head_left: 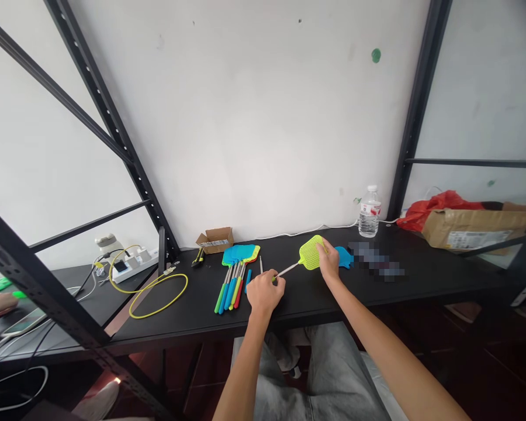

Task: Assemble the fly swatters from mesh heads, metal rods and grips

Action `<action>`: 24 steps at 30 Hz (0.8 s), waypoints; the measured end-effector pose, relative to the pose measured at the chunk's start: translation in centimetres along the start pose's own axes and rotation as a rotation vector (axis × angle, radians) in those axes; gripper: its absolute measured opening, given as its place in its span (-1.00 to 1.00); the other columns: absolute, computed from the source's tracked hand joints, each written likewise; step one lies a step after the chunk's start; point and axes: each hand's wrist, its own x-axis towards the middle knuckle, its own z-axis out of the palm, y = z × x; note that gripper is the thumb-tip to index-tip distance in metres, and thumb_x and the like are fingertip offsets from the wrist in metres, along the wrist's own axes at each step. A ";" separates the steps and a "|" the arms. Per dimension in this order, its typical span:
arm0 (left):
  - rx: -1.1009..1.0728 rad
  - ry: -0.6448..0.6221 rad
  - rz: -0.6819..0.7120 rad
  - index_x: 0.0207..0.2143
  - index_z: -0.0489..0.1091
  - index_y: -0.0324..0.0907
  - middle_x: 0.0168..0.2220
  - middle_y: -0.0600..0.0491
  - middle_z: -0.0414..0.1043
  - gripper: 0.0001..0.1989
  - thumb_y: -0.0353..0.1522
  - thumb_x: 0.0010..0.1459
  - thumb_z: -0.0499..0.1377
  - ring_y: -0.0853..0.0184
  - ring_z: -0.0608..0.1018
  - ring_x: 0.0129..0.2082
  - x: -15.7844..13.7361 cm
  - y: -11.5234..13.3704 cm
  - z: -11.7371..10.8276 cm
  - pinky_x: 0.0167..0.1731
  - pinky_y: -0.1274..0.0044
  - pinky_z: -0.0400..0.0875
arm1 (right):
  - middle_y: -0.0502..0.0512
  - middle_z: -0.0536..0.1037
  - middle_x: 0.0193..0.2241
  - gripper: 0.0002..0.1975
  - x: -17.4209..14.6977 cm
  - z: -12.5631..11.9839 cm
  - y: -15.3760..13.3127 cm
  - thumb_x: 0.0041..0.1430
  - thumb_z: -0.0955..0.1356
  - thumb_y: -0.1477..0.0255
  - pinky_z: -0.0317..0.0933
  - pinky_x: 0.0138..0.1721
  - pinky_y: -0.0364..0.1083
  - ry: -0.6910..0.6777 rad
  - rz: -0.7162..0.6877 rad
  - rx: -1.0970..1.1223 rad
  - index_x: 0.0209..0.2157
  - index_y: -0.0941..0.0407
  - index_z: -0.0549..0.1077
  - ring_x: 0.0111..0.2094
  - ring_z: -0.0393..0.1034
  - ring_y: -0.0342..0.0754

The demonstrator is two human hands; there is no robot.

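Observation:
A yellow-green fly swatter [310,252] is held between my two hands, its mesh head to the right and its thin metal rod running down to the left. My left hand [265,290] is closed around the handle end, which it mostly hides. At the other end, my right hand [328,260] grips the edge of the mesh head. Beside my left hand lie several fly swatters [240,255], heads stacked, with green, blue, yellow and red handles toward me. A loose blue handle [248,280] and a thin metal rod [260,266] lie nearer. Behind my right hand is a blue piece [344,257].
On the black table [175,327] are a yellow cable [160,292], a small open carton [217,240] and a water bottle [370,213]. A power strip [135,266] and another person's hand [0,305] are at left. A cardboard box [473,228] lies right, beyond a black post [414,123].

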 end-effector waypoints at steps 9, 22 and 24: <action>0.005 0.006 -0.012 -0.32 0.50 -0.07 -0.37 0.07 0.57 -0.80 -0.26 0.15 0.08 0.31 0.53 -0.36 0.1 -0.3 0.1 -0.49 0.55 -0.02 | 0.21 0.53 0.01 -0.47 -0.1 0.0 -0.2 0.16 0.27 0.12 0.24 0.04 0.12 -0.061 -0.028 -0.034 0.05 0.12 0.48 0.06 0.36 0.22; 0.028 -0.010 -0.015 -0.32 0.48 -0.06 -0.38 0.06 0.55 -0.80 -0.26 0.15 0.07 0.31 0.51 -0.38 0.0 -0.2 0.0 -0.49 0.55 -0.03 | 0.19 0.45 0.11 -0.44 0.0 0.1 -0.1 0.17 0.30 0.13 0.18 0.11 0.11 -0.082 -0.013 -0.094 0.13 0.10 0.41 0.14 0.30 0.20; 0.036 -0.016 -0.014 -0.31 0.48 -0.06 -0.38 0.07 0.55 -0.80 -0.26 0.15 0.07 0.31 0.52 -0.38 0.0 -0.2 -0.1 -0.49 0.55 -0.02 | 0.18 0.44 0.12 -0.43 0.0 0.1 -0.2 0.16 0.30 0.12 0.16 0.13 0.11 -0.088 -0.001 -0.094 0.14 0.09 0.41 0.15 0.29 0.20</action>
